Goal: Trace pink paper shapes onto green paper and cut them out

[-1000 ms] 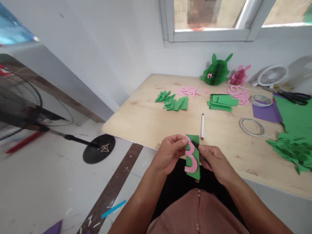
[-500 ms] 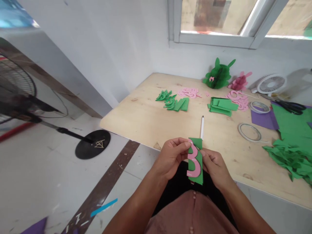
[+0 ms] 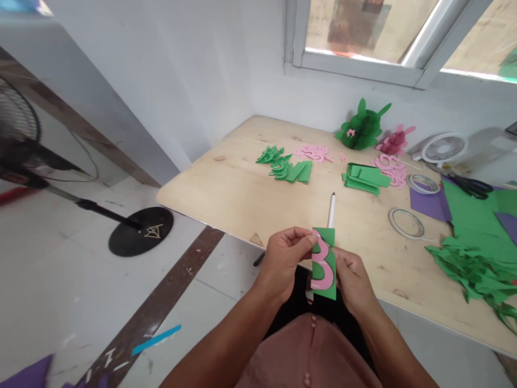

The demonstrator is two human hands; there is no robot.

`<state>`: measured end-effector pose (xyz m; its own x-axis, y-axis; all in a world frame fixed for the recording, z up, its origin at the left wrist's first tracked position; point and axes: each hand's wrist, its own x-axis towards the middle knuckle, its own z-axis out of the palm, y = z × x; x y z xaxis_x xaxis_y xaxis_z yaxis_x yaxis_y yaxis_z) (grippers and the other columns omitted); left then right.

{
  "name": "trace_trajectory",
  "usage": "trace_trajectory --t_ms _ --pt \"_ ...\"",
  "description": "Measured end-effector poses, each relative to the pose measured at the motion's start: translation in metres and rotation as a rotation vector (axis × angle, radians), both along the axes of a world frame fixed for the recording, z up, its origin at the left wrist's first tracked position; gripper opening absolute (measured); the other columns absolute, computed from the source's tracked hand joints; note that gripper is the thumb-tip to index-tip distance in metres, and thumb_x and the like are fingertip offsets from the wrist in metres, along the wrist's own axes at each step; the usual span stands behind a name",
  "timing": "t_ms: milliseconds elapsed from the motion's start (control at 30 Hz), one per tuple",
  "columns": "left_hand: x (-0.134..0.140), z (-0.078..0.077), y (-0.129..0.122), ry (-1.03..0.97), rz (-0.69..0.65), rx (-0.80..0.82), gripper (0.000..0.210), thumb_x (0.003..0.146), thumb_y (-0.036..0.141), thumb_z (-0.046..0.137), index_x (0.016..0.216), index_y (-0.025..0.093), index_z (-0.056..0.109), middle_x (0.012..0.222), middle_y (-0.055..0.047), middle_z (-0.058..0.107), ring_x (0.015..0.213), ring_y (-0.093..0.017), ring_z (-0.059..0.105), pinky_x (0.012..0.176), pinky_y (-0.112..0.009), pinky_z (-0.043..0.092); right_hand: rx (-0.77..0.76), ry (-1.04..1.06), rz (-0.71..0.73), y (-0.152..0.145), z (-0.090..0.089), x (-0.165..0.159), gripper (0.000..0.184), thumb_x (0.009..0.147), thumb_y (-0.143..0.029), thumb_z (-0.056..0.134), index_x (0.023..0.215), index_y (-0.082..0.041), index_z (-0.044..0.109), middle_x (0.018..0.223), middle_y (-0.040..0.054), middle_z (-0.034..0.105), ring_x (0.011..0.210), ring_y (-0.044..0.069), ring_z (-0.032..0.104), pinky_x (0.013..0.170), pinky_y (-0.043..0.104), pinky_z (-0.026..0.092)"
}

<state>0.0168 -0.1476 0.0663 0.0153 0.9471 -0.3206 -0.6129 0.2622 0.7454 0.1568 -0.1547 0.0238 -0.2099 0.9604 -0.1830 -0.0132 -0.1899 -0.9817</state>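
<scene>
Over the table's front edge, my left hand (image 3: 288, 258) pinches a pink paper cutout (image 3: 324, 280) shaped like a 3 between thumb and fingers. This cutout lies flat against an upright green paper strip (image 3: 329, 235), lined up along its left side. My right hand (image 3: 355, 277) is closed at the strip's right edge, thumb and fingertips gripping it near the upper middle. The backs of the fingers hide whatever else may be behind the strip. Just beyond it a white pen (image 3: 332, 209) rests on the table, dark tip pointing away.
On the wooden table (image 3: 226, 194) lie green cutouts (image 3: 280, 167), pink cutouts (image 3: 315, 153), a stack of green strips (image 3: 365, 178), tape rolls (image 3: 406, 222), black scissors (image 3: 472, 186) and green scraps (image 3: 472, 269). Paper figures (image 3: 361, 129) and a small fan (image 3: 444, 148) stand behind. A floor fan (image 3: 141, 231) is left.
The view has shifted slightly. The green strip and pink cutout now face me more squarely, with their lower ends a little higher. Both hands keep their hold.
</scene>
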Motion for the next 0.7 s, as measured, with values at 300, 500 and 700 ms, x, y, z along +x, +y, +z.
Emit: trace_trajectory --t_ms 300,500,700 --pt "0.009 0.000 -0.001 0.036 0.090 -0.024 0.016 0.060 0.023 0.077 0.063 0.012 0.066 0.063 -0.001 0.065 0.058 -0.010 0.056 0.058 -0.022 0.047 -0.071 -0.020 -0.060 0.000 -0.002 -0.005 0.050 0.077 -0.065 0.056 0.062 -0.018 0.064 0.044 -0.0012 0.048 0.041 0.012 0.037 0.038 0.024 0.029" --pt "0.012 0.001 0.000 0.056 0.122 -0.020 0.011 0.061 0.020 0.074 0.062 0.012 0.066 0.059 -0.001 0.064 0.057 -0.009 0.054 0.059 -0.021 0.045 -0.069 0.078 -0.086 -0.001 -0.003 -0.007 0.043 0.077 -0.057 0.062 0.068 -0.015 0.067 0.049 -0.0020 0.051 0.042 0.009 0.036 0.039 0.022 0.028" --pt "0.012 0.001 0.000 0.079 0.119 -0.022 0.011 0.060 0.021 0.075 0.061 0.013 0.067 0.060 -0.001 0.065 0.058 -0.010 0.056 0.063 -0.022 0.046 -0.078 0.053 -0.091 0.000 -0.002 -0.005 0.045 0.077 -0.059 0.061 0.063 -0.016 0.065 0.045 -0.0023 0.049 0.041 0.010 0.037 0.039 0.023 0.030"
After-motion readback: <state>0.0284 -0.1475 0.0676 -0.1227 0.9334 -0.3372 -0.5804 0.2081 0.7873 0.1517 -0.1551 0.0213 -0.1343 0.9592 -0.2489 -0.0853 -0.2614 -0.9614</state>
